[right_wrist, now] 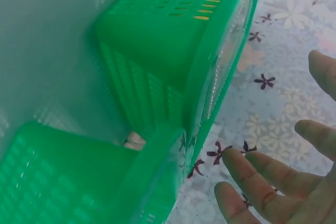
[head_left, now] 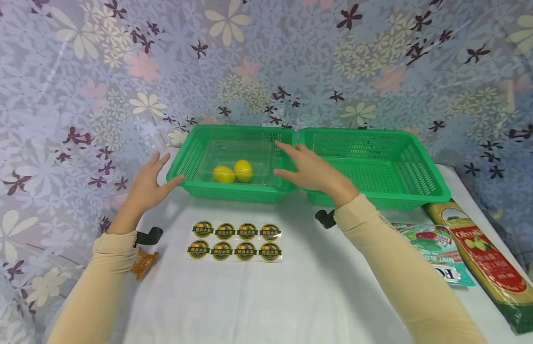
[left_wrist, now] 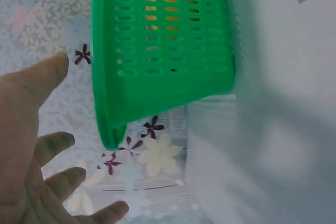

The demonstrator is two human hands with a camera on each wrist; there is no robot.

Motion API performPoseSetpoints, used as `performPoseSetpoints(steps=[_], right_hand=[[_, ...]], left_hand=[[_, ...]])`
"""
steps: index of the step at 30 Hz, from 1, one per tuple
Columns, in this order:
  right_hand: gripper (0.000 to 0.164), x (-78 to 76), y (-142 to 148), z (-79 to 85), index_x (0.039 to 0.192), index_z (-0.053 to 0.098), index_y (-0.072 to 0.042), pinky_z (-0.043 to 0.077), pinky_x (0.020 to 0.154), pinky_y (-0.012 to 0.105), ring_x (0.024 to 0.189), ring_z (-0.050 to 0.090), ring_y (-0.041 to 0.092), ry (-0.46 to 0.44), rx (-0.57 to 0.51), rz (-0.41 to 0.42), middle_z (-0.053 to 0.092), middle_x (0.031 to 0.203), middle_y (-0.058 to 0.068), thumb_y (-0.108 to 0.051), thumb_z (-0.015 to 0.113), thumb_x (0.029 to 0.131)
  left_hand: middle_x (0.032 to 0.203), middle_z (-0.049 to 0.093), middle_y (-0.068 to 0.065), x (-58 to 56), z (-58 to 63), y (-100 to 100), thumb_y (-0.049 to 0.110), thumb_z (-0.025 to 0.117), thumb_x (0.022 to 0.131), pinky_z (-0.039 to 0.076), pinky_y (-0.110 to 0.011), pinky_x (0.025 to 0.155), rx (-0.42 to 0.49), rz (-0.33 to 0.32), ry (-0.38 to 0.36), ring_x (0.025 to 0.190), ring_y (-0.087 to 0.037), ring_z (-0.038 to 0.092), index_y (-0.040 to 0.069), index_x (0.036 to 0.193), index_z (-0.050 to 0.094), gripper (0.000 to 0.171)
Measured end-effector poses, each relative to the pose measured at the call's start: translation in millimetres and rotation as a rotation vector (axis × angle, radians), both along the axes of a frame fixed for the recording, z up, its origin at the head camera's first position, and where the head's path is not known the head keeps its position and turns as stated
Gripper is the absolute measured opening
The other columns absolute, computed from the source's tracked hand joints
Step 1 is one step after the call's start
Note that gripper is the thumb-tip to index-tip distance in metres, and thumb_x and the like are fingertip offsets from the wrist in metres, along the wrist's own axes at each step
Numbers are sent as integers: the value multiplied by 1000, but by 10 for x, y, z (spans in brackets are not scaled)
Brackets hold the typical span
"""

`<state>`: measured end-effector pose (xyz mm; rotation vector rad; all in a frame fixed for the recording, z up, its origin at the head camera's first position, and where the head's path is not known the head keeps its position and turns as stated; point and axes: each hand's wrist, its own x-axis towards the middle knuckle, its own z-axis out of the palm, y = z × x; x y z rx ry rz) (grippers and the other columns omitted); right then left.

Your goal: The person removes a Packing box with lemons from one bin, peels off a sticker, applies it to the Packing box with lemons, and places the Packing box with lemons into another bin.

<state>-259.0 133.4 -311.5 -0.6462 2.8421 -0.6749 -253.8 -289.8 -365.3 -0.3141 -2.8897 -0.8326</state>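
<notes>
Two yellow fruits that look like lemons [head_left: 243, 170] sit in a clear plastic box [head_left: 221, 152] inside the left green basket [head_left: 238, 193]. My left hand [head_left: 150, 184] is at that basket's left end, fingers spread and holding nothing; in the left wrist view its thumb and fingers [left_wrist: 65, 182] lie beside the rim. Over the basket's right end hovers my right hand [head_left: 311, 169], its fingers extended and nothing in them. In the right wrist view, the right-hand fingers [right_wrist: 257, 187] spread near the spot where the two basket rims meet.
A second green basket [head_left: 361, 167] stands at the right with nothing in it. Round fruit labels [head_left: 235, 241] lie on the white table [head_left: 206, 306]. An orange packet [head_left: 143, 263] is by the left sleeve; a mint candy bag [head_left: 438, 248] and an Olivoilà pack [head_left: 485, 258] lie right.
</notes>
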Motion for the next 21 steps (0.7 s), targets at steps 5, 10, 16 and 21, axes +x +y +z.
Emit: performPoseSetpoints(steps=[5,10,16,21], right_hand=[[84,-39,-73,-8,175,15,-25,45,118,65,149,47,47,-21,-7,1,31,171,28,-48,61,109],[83,-109,-132,-45,175,15,-25,41,121,66,157,37,44,-47,-20,6,33,172,25,-49,61,109],[81,-196,-192,-91,174,18,-21,36,124,67,161,30,45,-62,-29,9,41,168,25,-44,61,110],[80,-279,-233,-128,174,18,-21,28,129,68,165,19,47,-81,-26,19,39,171,22,-45,59,110]], left_hand=[[179,2,-25,-42,-88,-38,46,63,107,15,-80,125,22,-18,-61,162,-59,11,9,172,21,86],[181,-1,-15,-51,-146,-35,47,62,108,16,-80,125,35,-34,-103,162,-57,10,13,173,21,84],[182,-2,-9,-83,-210,-1,46,61,109,19,-76,127,81,-56,-144,164,-54,9,15,172,21,80],[182,-1,-8,-114,-263,13,46,60,110,20,-76,126,103,-48,-141,164,-54,10,14,171,25,78]])
